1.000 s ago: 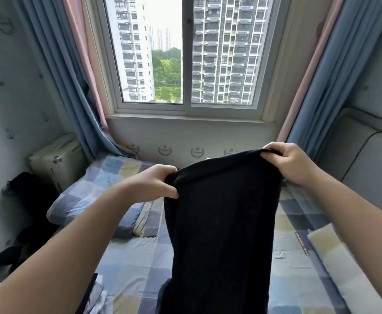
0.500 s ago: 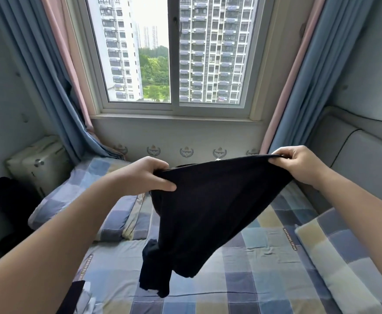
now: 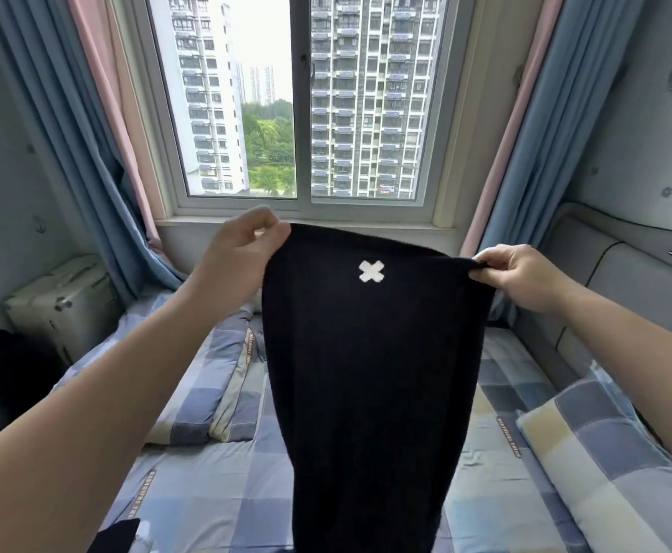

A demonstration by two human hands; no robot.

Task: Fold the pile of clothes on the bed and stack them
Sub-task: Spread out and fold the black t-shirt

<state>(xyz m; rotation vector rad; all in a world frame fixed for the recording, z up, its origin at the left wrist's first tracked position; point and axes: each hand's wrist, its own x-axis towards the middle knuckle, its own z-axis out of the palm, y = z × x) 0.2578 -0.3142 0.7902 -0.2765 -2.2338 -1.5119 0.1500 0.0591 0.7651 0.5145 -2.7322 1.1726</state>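
The bed (image 3: 214,504), covered in a blue, grey and cream checked sheet, fills the lower part of the view and runs up to the wall under the window (image 3: 302,201). Blue curtains (image 3: 59,113) hang at both sides of the window.

A black garment (image 3: 370,373) hangs in the air above the middle of the bed, hiding the sheet behind it. Its long axis is upright. The top edge is stretched sideways between the hands and slopes a little down to the right, and the lower end runs out of view at the bottom.

A checked pillow (image 3: 605,464) lies to the right of the garment, and a pale suitcase (image 3: 59,305) stands by the left wall.

The left hand (image 3: 242,249) has its fingers curled and pinches the garment's upper left corner. The right hand (image 3: 522,275) pinches the upper right corner between thumb and bent fingers. A small white cross (image 3: 371,271) sits just under the top edge, facing the camera.
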